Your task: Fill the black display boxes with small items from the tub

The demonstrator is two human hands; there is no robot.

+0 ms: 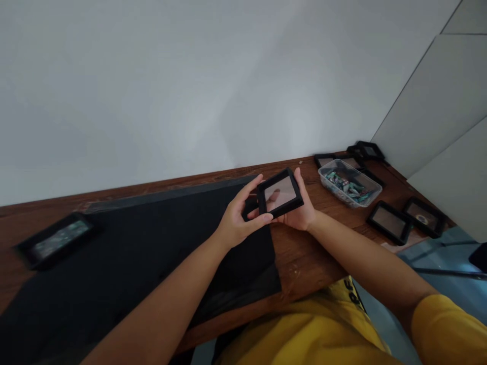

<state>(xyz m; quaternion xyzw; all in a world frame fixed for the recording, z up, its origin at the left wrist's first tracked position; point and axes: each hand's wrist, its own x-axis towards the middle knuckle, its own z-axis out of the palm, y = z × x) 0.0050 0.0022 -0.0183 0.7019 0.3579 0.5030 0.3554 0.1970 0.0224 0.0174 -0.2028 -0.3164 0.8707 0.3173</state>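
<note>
So that the black frame is presumably steadied, the left hand and right hand clamp its opposite sides, face tilted up, above the right edge of the mat. Further right, a tub of small pieces and other frames obstruct neither hand.

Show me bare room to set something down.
Bare: the black flat sheet between the leftmost blurred black rectangular frame and left forearm; the brown wooden tabletop between sheet, right forearm and yellow shirt. Crowded: around the clear plastic tub, where black rectangular frames cluster.
</note>
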